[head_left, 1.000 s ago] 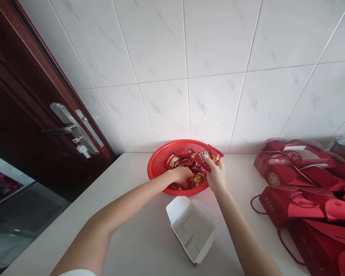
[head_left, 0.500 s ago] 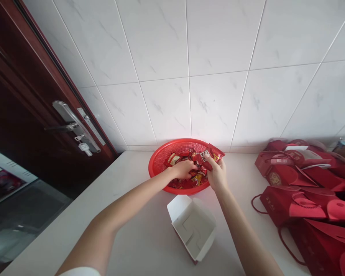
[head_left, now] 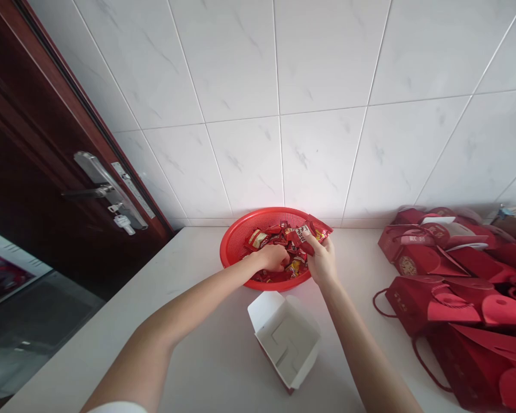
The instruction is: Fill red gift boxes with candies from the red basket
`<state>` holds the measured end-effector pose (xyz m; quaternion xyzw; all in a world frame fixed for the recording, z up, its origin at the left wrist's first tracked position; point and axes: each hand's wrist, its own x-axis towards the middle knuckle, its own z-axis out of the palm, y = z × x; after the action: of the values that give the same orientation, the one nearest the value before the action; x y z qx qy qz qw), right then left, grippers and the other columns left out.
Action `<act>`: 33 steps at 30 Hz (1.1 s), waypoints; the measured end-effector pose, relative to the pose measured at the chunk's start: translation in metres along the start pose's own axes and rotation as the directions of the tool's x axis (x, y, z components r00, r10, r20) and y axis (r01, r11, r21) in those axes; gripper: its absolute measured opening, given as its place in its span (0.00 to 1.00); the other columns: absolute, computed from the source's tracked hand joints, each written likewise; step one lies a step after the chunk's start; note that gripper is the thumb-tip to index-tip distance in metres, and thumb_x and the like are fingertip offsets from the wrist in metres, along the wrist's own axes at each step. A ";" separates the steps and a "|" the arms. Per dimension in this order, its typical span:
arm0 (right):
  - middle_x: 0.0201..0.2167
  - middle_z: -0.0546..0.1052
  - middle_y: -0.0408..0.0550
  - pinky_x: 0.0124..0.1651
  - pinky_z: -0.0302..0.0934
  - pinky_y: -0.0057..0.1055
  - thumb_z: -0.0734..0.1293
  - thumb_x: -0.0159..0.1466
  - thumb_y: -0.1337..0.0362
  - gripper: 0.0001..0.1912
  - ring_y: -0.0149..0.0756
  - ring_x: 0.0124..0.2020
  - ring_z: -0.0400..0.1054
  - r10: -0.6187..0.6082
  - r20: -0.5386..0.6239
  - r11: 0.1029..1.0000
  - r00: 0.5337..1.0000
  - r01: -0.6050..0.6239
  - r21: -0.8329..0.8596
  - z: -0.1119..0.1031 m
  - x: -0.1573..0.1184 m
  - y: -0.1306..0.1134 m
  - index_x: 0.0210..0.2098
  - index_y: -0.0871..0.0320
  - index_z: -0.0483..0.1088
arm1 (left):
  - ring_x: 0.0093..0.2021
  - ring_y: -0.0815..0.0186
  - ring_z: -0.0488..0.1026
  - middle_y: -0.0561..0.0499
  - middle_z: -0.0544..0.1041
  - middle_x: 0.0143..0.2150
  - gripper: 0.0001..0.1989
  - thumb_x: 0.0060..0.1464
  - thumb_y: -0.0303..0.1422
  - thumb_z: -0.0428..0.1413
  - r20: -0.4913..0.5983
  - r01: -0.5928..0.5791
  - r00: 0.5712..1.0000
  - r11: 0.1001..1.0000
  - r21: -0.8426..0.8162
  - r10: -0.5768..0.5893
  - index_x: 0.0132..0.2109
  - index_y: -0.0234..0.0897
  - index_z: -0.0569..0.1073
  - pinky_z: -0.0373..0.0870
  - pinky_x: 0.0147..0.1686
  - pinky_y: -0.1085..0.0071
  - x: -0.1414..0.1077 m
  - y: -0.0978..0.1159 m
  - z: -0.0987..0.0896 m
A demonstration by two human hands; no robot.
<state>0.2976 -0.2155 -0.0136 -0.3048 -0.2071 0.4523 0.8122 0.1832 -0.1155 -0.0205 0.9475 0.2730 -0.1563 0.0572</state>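
Note:
A red plastic basket (head_left: 231, 244) with mesh sides holds many small wrapped sweets (head_left: 296, 267), mostly red with some yellow. My left hand (head_left: 275, 258) is down among them, its fingers curled; whatever they grip is hidden. At the basket's right rim, my right hand (head_left: 322, 258) is closed on red snack packets (head_left: 303, 238), one with pale lettering, thumb on top. Just in front of the basket stands an open box (head_left: 286, 344), white inside, its flap raised toward the basket. Inside it only its folded bottom panels show.
Several red gift boxes with cord handles (head_left: 434, 304) are crowded along the right of the white table (head_left: 198, 355). A tiled wall (head_left: 241, 160) rises behind the basket. To the left is a dark red door (head_left: 38, 143) with keys (head_left: 124, 223) hanging in its lock.
The whole view has shifted slightly. My left fingers have curled in a little more among the sweets. My right hand keeps its hold on the packets.

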 end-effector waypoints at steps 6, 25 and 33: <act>0.34 0.84 0.46 0.40 0.75 0.37 0.80 0.48 0.62 0.18 0.42 0.35 0.79 0.008 -0.007 1.000 1.000 -0.008 0.017 0.000 0.000 -0.001 0.36 0.56 0.77 | 0.42 0.58 0.79 0.49 0.83 0.45 0.16 0.49 0.25 0.59 -0.011 0.079 0.997 0.992 -0.101 -0.080 0.45 0.43 0.80 0.68 0.35 0.70 -0.009 -0.011 -0.006; 0.33 0.84 0.46 0.37 0.74 0.36 0.80 0.48 0.62 0.18 0.41 0.33 0.79 0.036 -0.005 0.999 0.999 -0.036 0.001 0.001 -0.001 -0.002 0.36 0.56 0.76 | 0.45 0.63 0.80 0.52 0.85 0.45 0.17 0.53 0.21 0.53 -0.077 0.154 0.982 0.970 -0.190 -0.171 0.42 0.42 0.82 0.71 0.47 0.71 -0.015 -0.020 -0.009; 0.33 0.84 0.45 0.39 0.75 0.37 0.79 0.48 0.63 0.15 0.41 0.34 0.79 0.012 -0.007 1.000 1.000 -0.012 -0.006 0.000 -0.001 -0.001 0.34 0.56 0.76 | 0.44 0.60 0.78 0.49 0.83 0.45 0.13 0.58 0.26 0.53 -0.056 0.017 0.998 0.983 -0.184 -0.028 0.45 0.40 0.81 0.69 0.42 0.71 -0.010 -0.017 -0.002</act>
<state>0.2972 -0.2166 -0.0132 -0.3100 -0.2036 0.4554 0.8093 0.1668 -0.1061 -0.0159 0.9392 0.2985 -0.1035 0.1344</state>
